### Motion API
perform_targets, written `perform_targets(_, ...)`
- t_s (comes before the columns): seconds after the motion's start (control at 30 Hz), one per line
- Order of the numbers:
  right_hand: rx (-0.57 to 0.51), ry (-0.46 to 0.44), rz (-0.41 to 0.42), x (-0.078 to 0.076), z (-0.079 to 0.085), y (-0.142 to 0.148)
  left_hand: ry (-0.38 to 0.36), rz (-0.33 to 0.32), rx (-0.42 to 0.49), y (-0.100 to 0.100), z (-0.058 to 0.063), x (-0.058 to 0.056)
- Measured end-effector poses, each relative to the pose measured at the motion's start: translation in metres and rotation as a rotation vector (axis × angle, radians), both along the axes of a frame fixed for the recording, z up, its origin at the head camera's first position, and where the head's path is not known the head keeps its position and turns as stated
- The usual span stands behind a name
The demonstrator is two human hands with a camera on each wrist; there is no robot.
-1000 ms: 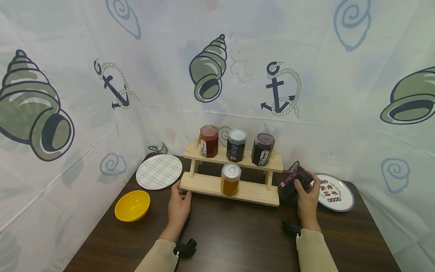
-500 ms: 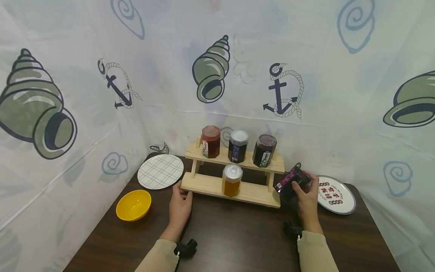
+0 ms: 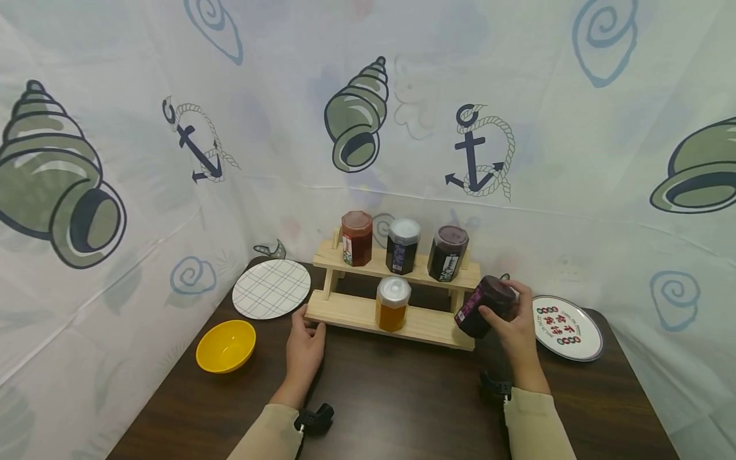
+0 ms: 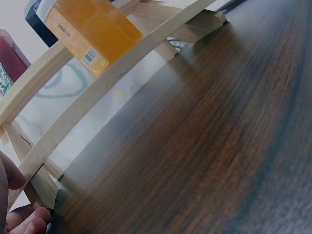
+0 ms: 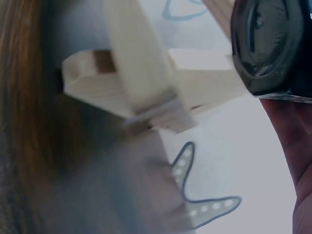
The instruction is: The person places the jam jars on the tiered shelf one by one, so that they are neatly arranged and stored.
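Note:
My right hand (image 3: 517,329) grips a dark purple jar (image 3: 483,306), tilted, at the right end of a two-tier wooden display stand (image 3: 345,311). The right wrist view shows the dark base of this jar (image 5: 265,44) close to the stand's end. My left hand (image 3: 305,348) holds the left end of the lower tier, thumb at the front edge and fingertips (image 4: 36,222) curled low beside the foot. An amber jar with a pale lid (image 3: 392,305) stands on the lower tier. Along the upper tier stand a red jar (image 3: 357,239), a dark jar with a whitish lid (image 3: 402,248) and a purple-lidded jar (image 3: 447,254).
A white plate with grid lines (image 3: 271,289) and a yellow bowl (image 3: 225,347) sit at the left of the dark wooden table (image 3: 402,402). Behind my right hand lies a white plate with red characters (image 3: 566,329). A printed curtain (image 3: 276,128) hangs around the table.
My right hand has moved the purple jar left toward the lower tier's right end and turned its lid upward. My left hand stays at the stand.

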State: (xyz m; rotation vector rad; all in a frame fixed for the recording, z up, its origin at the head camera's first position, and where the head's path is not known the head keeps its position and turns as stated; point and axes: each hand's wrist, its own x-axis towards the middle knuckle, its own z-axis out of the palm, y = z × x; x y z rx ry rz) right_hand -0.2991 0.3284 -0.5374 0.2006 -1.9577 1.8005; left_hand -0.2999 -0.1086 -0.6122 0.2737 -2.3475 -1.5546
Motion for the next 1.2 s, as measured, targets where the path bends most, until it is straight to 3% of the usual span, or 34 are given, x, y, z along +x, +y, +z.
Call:
perform_targets(0.17,0.163,-0.008,0.068,0.002,0.01,-0.007,0.003,0.003,-0.002,0.0,-0.001,0.001)
perform_targets(0.43,0.281,-0.006,0.215,0.004,0.016,-0.021,0.003,-0.001,0.002,0.0,-0.002,0.002)
perform_targets(0.63,0.287,-0.048,0.298,0.002,0.012,-0.029,0.009,-0.002,-0.002,0.001,-0.003,0.002)
perform_targets(0.9,0.333,-0.077,0.294,-0.005,0.002,-0.044,-0.003,-0.008,0.009,0.002,-0.001,0.0)
perform_targets(1.2,0.199,0.014,0.319,-0.013,-0.025,-0.058,-0.011,0.001,-0.002,-0.001,-0.001,-0.001)
